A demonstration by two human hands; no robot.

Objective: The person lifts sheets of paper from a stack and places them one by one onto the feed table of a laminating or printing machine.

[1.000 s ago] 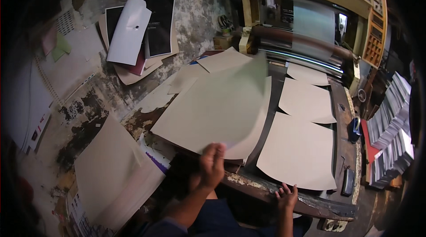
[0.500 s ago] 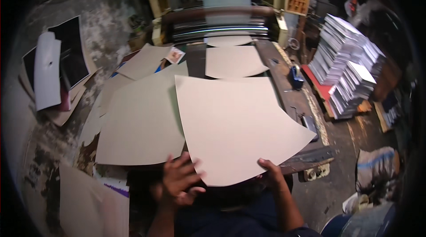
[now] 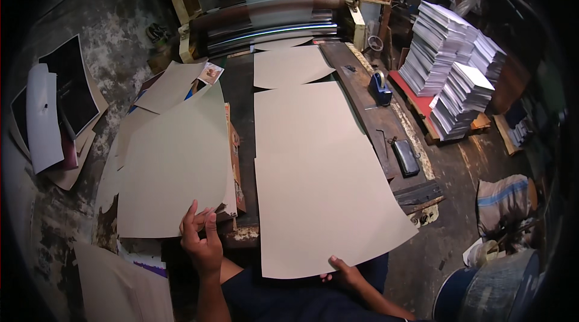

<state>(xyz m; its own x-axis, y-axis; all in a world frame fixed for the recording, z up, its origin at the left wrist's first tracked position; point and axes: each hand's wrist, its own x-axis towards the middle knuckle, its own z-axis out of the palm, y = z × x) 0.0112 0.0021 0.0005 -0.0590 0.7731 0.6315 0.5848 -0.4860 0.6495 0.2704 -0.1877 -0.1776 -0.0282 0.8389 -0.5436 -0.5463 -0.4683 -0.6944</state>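
Observation:
My right hand (image 3: pixel 344 272) pinches the near edge of a large beige cardboard sheet (image 3: pixel 325 207), thumb on top and fingers underneath. The sheet lies along the table, with its near part reaching past the front edge over my lap. Its far end meets another beige sheet (image 3: pixel 301 111), and more sheets lead in line up to the rollers. My left hand (image 3: pixel 202 237) is raised at the near right corner of a stack of similar sheets (image 3: pixel 172 171), fingers apart and nothing held. Whether its fingertips touch the stack is unclear.
A roller machine (image 3: pixel 271 26) with clear film stands at the far end. Along the table's right side sit a blue tape dispenser (image 3: pixel 380 88), a hex key (image 3: pixel 383 144) and a dark box (image 3: pixel 406 158). White paper stacks (image 3: pixel 437 50) stand right; a blue drum (image 3: pixel 488 292) is lower right.
The right-hand sheet has come to lie in line behind the others. My left hand has moved from beside that sheet to the left stack's corner. The view has shifted to the right.

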